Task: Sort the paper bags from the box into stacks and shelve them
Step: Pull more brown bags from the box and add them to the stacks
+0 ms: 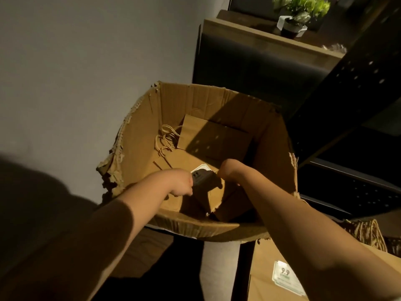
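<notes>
Reaching into the torn box [138, 118], both hands' grips hidden; potted plant [300, 11] beyond.

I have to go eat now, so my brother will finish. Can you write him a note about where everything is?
Both hands are down in the cardboard box. Left hand grips a paper bag with a label; right hand reaches in beside it, fingers hidden.
More bags lie flat in the box, handles to the left.
Done: a stack of bags sits bottom right.
Left: empty the box, sort, shelve on the dark rack.
</notes>
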Motion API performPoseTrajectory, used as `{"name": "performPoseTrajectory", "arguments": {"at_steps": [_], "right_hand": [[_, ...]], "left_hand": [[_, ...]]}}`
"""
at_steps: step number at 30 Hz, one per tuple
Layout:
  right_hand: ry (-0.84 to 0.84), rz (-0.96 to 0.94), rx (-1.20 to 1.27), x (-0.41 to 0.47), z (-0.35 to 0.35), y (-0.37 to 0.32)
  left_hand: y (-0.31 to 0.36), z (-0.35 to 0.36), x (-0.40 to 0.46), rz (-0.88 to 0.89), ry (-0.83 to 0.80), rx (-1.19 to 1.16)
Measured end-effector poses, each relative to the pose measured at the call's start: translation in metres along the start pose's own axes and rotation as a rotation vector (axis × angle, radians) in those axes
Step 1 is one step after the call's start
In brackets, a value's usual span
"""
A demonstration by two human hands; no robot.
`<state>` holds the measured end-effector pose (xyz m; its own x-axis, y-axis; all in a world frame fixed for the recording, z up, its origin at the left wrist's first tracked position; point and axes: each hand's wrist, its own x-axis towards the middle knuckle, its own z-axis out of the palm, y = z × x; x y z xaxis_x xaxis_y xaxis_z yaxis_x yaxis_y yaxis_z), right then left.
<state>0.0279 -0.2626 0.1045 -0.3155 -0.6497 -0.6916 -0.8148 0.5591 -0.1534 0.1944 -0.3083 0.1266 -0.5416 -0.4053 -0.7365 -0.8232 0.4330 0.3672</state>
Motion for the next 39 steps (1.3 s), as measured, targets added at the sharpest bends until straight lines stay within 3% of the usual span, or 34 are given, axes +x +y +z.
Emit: {"name": "performPoseTrajectory", "arguments": {"at_steps": [7, 11, 13, 20, 27, 32, 36, 39], "right_hand": [[-0.005, 0.157, 0.234, 0.023, 0.025, 0.012], [0.019, 0.163, 0.379, 0.026, 0.035, 0.018], [0.053, 0.145, 0.388, 0.026, 0.040, 0.017], [0.100, 0.142, 0.398, 0.025, 0.051, 0.021], [0.145, 0.234, 0.538, 0.032, 0.047, 0.035], [0.150, 0.249, 0.715, 0.034, 0.046, 0.036], [0.046, 0.241, 0.861, 0.027, 0.045, 0.029], [-0.031, 0.232, 0.919, 0.023, 0.033, 0.025]], "left_hand": [[-0.002, 0.011, -0.003, -0.011, -0.089, 0.182], [-0.009, 0.012, 0.006, -0.074, -0.250, 0.224], [-0.011, 0.005, 0.017, -0.155, -0.273, 0.138], [-0.017, -0.010, 0.030, -0.341, -0.086, -0.174], [-0.021, 0.013, 0.054, -0.492, -0.110, -0.889], [-0.015, 0.014, 0.060, -0.480, -0.079, -1.033], [-0.013, 0.007, 0.059, -0.470, -0.022, -1.156], [-0.013, 0.004, 0.057, -0.496, 0.012, -1.121]]}}
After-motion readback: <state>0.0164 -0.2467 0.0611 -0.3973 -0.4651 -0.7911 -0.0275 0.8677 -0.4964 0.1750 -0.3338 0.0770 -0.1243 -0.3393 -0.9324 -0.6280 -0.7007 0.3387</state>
